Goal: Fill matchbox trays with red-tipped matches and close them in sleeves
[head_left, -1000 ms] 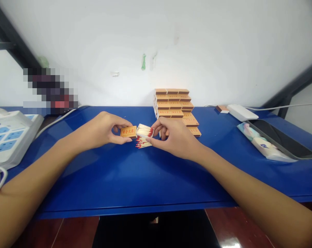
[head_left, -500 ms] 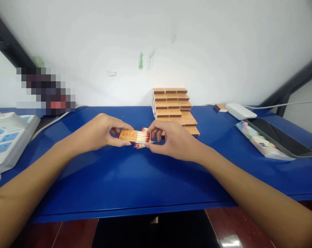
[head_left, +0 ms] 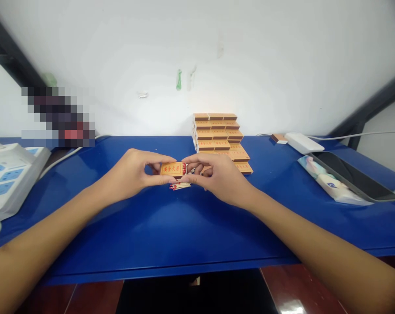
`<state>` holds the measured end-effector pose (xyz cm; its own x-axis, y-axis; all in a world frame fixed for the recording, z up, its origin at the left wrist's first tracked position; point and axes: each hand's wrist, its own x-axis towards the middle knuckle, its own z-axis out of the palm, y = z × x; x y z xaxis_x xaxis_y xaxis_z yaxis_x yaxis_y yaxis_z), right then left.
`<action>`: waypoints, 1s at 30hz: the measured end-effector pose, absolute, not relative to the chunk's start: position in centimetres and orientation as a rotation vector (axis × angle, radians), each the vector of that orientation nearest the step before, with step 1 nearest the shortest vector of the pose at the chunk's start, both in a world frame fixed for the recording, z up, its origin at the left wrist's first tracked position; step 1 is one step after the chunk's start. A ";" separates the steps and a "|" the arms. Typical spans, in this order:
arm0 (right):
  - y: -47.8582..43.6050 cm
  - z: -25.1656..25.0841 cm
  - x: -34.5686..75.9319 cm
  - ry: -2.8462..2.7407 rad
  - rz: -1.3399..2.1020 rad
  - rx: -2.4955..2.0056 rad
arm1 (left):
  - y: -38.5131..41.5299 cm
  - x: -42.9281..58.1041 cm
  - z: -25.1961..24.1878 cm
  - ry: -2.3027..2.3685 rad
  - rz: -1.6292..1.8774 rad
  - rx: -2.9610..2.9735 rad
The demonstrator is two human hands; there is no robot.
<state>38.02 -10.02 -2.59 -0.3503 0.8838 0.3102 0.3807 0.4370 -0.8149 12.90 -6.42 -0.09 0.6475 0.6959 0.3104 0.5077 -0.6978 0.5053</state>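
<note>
A matchbox with red lettering on a yellow-brown sleeve is held between my two hands over the blue table. My left hand pinches the sleeve, thumb below and fingers above. At the right end, red match heads show in the slightly protruding tray, which the fingers of my right hand grip. Loose matches lie on the table just below the box, partly hidden by the box and my right hand. Behind my right hand rises a stepped stack of matchboxes.
A lone matchbox and a white device lie at the back right, near a dark phone and a patterned packet. On the left stands a white power strip with cables. The wall closes off the back.
The matchbox tray has slid most of the way into its sleeve, covering the matches except their heads. My left hand and the sleeve have moved right, toward my right hand.
</note>
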 end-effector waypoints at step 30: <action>-9.4 -1.8 39.2 -2.105 0.422 -1.056 | -7.1 13.5 -1.3 1.002 0.946 2.614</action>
